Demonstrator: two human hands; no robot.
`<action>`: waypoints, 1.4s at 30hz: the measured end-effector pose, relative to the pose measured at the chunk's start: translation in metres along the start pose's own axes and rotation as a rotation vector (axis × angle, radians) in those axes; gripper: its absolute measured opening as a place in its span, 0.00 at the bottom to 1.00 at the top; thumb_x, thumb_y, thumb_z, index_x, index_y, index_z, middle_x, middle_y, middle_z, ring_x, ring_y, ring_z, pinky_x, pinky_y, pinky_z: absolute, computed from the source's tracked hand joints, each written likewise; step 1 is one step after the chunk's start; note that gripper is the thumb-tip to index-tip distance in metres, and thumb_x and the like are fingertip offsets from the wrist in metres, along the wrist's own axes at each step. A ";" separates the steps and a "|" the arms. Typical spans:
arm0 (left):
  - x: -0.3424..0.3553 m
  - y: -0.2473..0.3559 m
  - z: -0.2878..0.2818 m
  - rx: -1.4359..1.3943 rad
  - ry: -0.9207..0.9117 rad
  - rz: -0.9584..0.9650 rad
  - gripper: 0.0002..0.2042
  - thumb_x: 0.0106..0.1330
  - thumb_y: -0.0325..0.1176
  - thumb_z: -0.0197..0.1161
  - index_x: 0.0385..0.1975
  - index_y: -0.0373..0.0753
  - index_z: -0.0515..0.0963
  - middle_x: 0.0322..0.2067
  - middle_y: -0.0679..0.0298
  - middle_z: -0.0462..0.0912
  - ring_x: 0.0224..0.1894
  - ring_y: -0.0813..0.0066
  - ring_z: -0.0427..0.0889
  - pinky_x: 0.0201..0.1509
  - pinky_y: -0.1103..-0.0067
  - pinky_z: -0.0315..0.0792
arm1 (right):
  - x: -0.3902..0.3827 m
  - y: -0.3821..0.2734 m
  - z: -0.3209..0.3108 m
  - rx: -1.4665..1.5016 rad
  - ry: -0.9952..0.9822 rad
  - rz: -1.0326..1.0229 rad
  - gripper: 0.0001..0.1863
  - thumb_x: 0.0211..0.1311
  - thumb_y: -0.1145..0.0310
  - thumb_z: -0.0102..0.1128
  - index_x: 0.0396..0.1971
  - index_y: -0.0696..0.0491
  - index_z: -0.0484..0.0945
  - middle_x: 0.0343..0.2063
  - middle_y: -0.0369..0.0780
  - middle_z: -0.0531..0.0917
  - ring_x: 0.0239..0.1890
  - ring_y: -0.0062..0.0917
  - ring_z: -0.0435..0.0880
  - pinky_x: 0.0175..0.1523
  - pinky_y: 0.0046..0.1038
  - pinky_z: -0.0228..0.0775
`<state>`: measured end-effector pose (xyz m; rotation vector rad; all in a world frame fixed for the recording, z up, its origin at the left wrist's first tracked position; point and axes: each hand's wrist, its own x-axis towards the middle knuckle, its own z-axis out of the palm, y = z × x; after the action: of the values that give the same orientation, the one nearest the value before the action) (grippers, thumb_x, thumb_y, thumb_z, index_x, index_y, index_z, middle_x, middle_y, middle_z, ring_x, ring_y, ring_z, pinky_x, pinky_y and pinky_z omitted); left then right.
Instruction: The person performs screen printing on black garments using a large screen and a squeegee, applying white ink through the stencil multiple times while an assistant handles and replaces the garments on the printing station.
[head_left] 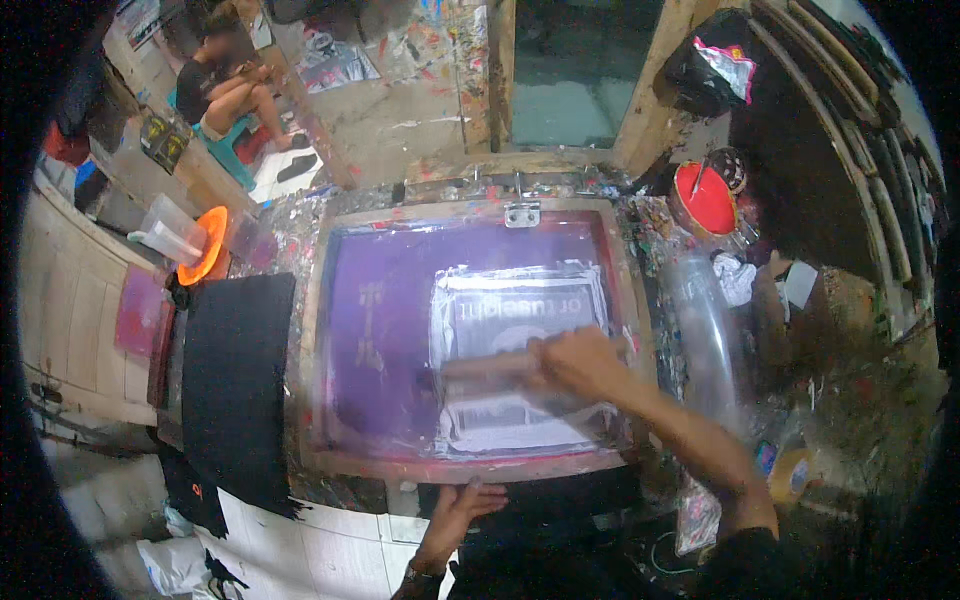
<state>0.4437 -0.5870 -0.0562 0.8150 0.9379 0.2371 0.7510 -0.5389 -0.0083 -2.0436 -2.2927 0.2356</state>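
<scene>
The right hand (575, 362) is closed round a wooden squeegee (490, 365), held crosswise over the white stencil patch (520, 350) on the purple mesh of the screen frame (312, 330), which lies flat on the paint-spattered worktop (665, 230). The left hand (462, 505), fingers spread flat, presses at the frame's near edge. To pull well, I judge the blade should stay tilted with even pressure across its width, while the left hand pins the frame against sliding. Black cloth (235, 385) lies just left; a red ink pot (705, 198) stands beyond
</scene>
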 end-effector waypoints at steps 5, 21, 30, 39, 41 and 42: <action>0.002 0.001 0.001 -0.006 0.027 -0.003 0.21 0.75 0.39 0.43 0.56 0.27 0.57 0.46 0.44 0.77 0.47 0.56 0.81 0.54 0.68 0.76 | 0.082 0.042 -0.015 -0.164 0.384 0.157 0.13 0.57 0.57 0.57 0.33 0.52 0.75 0.21 0.43 0.81 0.23 0.38 0.83 0.27 0.40 0.71; 0.005 -0.007 -0.009 -0.247 -0.048 0.088 0.14 0.74 0.37 0.46 0.49 0.31 0.69 0.39 0.45 0.80 0.46 0.57 0.82 0.52 0.64 0.77 | -0.106 -0.086 0.022 -0.069 0.268 0.068 0.20 0.50 0.54 0.62 0.37 0.51 0.74 0.30 0.40 0.79 0.34 0.30 0.83 0.39 0.38 0.71; -0.040 0.016 0.022 -0.071 -0.211 0.629 0.13 0.74 0.35 0.45 0.51 0.33 0.62 0.45 0.42 0.77 0.45 0.53 0.82 0.50 0.63 0.77 | -0.115 -0.118 -0.038 -0.151 0.779 0.185 0.24 0.47 0.43 0.64 0.30 0.50 0.76 0.28 0.38 0.76 0.29 0.30 0.75 0.46 0.46 0.60; 0.081 0.187 0.055 0.911 0.557 1.436 0.14 0.67 0.33 0.56 0.48 0.35 0.67 0.39 0.45 0.78 0.38 0.49 0.80 0.42 0.65 0.74 | -0.023 -0.060 -0.240 -0.250 0.736 0.199 0.32 0.54 0.38 0.55 0.36 0.56 0.80 0.31 0.48 0.84 0.38 0.38 0.83 0.53 0.43 0.66; 0.148 0.215 0.053 1.258 0.486 1.440 0.13 0.64 0.31 0.57 0.48 0.36 0.72 0.41 0.48 0.79 0.39 0.44 0.79 0.43 0.61 0.74 | -0.011 -0.053 -0.268 -0.220 0.654 0.224 0.32 0.55 0.38 0.53 0.36 0.57 0.82 0.33 0.49 0.84 0.39 0.38 0.84 0.53 0.42 0.69; 0.178 0.221 0.050 1.423 0.444 1.253 0.15 0.62 0.30 0.57 0.48 0.36 0.72 0.42 0.48 0.79 0.41 0.45 0.79 0.44 0.61 0.74 | -0.005 -0.050 -0.277 -0.201 0.585 0.249 0.32 0.56 0.38 0.52 0.36 0.56 0.82 0.34 0.49 0.84 0.40 0.38 0.84 0.52 0.41 0.70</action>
<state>0.6228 -0.3697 0.0066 2.7309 0.7858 0.8917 0.7431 -0.5291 0.2731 -2.1120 -1.7653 -0.5344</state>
